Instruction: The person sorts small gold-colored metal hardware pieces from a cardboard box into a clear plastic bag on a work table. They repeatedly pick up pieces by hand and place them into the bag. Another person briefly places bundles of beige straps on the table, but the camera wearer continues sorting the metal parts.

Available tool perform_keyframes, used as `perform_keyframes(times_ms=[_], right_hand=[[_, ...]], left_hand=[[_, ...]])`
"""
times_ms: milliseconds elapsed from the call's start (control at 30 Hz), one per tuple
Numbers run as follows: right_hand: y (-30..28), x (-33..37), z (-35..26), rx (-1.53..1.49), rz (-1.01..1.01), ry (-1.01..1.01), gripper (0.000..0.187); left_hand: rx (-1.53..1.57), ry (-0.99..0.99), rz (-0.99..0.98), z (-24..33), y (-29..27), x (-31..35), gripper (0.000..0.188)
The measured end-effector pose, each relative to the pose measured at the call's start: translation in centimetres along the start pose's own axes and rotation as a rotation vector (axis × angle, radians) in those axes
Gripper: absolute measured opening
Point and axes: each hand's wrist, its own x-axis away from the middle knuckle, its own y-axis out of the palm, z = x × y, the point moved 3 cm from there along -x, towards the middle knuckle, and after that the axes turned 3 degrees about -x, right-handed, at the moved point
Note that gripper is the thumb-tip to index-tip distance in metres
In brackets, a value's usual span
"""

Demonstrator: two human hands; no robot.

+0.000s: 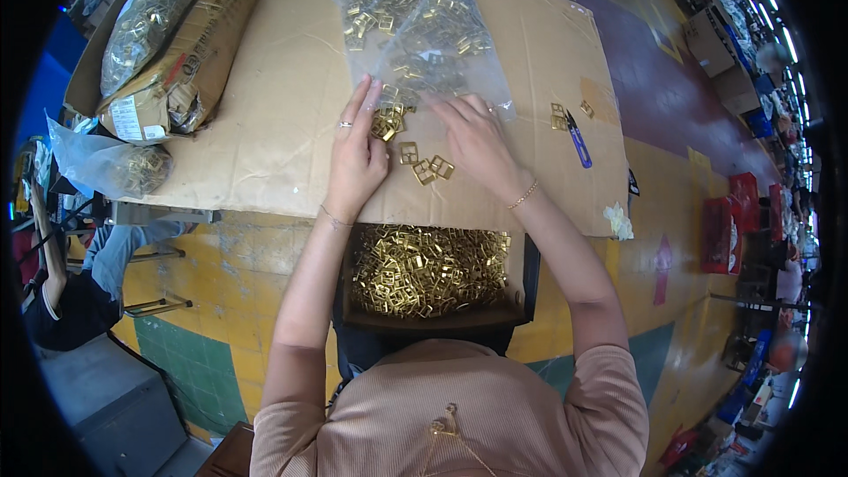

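Buckles (pixel 439 167), gold-coloured, lie loose between your forearms in the head view, just below the clear plastic bag (pixel 459 35) that holds many more on the cardboard-covered table (pixel 283 124). Your left hand (pixel 355 155) rests beside a small heap (pixel 387 124) at the bag's lower end, fingers nearly straight and close together; your right hand (pixel 477 137) bends its fingers over the plastic — whether they pinch anything, I cannot tell.

Spilling looks the likeliest trouble: tug or lift that bag, and its lower end could let a rush of pieces out, since I cannot see it closed off. A careless forearm could also sweep the loose ones over the table's near edge. The box (pixel 424 321) below, heaped with more buckles, might catch some, but stray ones would scatter on the floor (pixel 221 256). It seems to sit on your lap, so shifting your knees could tip it. To your right, blue-handled snips (pixel 579 143) lie pointing toward a few buckles (pixel 558 117) — groping there unwatched could prick you.
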Motion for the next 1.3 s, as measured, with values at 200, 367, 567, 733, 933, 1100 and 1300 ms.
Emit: perform_keyframes(times_ms=[200, 367, 567, 733, 933, 1100, 1300], right_hand=[[-0.4, 0.4, 0.5, -0.040, 0.000, 0.090, 0.051], [-0.5, 0.7, 1.2, -0.032, -0.012, 0.056, 0.045], [-0.7, 2.5, -0.1, -0.067, 0.001, 0.063, 0.040], [0.5, 2.8, -3.0, -0.038, -0.137, 0.115, 0.038], [0.9, 3.3, -4.9, 0.016, -0.244, -0.082, 0.044], [-0.9, 8.2, -8.5, -0.156, -0.339, -0.060, 0.039], [1.0, 1.9, -5.5, -0.054, -0.106, -0.131, 0.033]], left_hand=[[0.050, -0.037, -0.010, 0.0, 0.0, 0.1, 0.079], [0.058, -0.037, -0.010, -0.1, 0.1, 0.1, 0.079], [0.025, -0.008, 0.004, -0.1, 0.1, 0.1, 0.080], [0.029, -0.004, -0.003, -0.3, 0.1, 0.1, 0.080], [0.032, -0.005, -0.007, -0.1, 0.1, 0.0, 0.080], [0.073, -0.032, -0.019, -0.2, 0.1, 0.2, 0.078], [0.061, -0.001, 0.013, -0.1, 0.1, 0.1, 0.075]])
